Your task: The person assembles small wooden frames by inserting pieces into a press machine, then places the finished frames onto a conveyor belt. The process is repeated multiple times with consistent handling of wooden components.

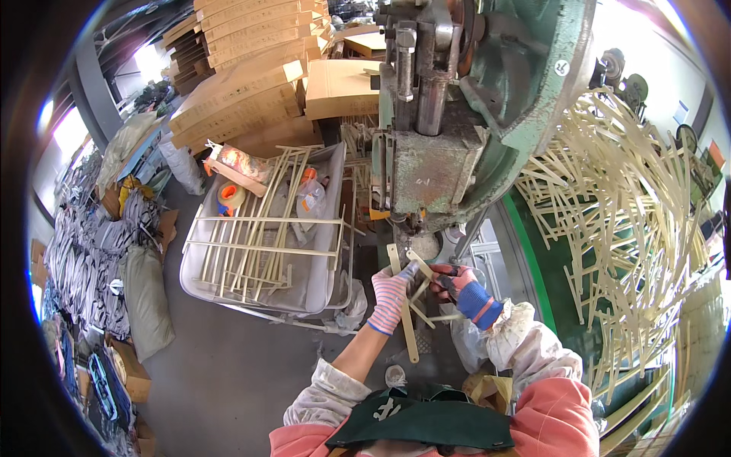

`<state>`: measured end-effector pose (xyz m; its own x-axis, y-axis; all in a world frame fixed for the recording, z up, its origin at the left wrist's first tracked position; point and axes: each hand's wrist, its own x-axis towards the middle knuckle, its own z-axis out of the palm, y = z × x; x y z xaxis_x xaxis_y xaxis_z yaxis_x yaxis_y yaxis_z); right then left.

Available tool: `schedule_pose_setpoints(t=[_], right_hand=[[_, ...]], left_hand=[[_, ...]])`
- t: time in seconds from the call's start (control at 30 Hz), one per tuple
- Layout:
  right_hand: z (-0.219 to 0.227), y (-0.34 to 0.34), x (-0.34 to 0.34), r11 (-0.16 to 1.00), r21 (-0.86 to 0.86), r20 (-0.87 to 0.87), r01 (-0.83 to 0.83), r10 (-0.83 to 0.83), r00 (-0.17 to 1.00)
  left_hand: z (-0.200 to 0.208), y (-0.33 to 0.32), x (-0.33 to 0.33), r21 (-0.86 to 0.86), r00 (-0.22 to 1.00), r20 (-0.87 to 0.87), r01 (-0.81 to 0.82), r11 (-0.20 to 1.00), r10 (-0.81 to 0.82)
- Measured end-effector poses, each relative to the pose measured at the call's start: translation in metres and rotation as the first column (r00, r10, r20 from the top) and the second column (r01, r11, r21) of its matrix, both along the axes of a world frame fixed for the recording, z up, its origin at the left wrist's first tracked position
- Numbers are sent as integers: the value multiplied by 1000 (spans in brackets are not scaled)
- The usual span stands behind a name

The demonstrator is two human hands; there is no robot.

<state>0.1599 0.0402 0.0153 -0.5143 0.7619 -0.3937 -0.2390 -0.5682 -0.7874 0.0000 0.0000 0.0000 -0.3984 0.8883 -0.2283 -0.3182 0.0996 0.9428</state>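
Note:
In front of me, under the head of a green press (434,171), my left hand (389,302) in a pink-striped glove is closed around cream flat strips. One long strip (410,335) with rounded ends runs past its fingers toward me. A shorter strip (418,261) with a hole near its end slants between my two hands. My right hand (461,290), in a dark and pink glove with a blue cuff, has its fingers curled at that strip's lower end. More thin cream pieces (421,313) cross below the hands; how they join is hard to make out.
Left of the press stands a white tub (190,283) on a frame, with loose strips, a tape roll (231,196) and plastic bags. Cardboard boxes (244,107) are stacked behind. A large heap of cream strips (609,221) covers a green surface (560,283) at right.

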Motion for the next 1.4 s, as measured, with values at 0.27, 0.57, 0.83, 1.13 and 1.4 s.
schedule_pose_setpoints(t=[0.27,0.57,0.83,1.13,1.4], right_hand=[[-11,1,-23,986,-43,10,158,-158,987],[-103,109,-22,445,513,846,-734,-404,347],[-160,151,-36,444,374,927,-814,-190,323],[-164,158,-26,489,479,867,-729,-133,480],[-152,136,-30,807,505,134,-306,277,951]], left_hand=[[21,20,-14,-9,946,273,184,983,-174],[7,22,-14,-171,978,-44,192,966,-202],[1,9,-12,-181,987,-86,121,976,-138],[0,-1,-6,-28,995,14,97,995,-97],[-3,1,2,172,989,146,-31,985,5]])
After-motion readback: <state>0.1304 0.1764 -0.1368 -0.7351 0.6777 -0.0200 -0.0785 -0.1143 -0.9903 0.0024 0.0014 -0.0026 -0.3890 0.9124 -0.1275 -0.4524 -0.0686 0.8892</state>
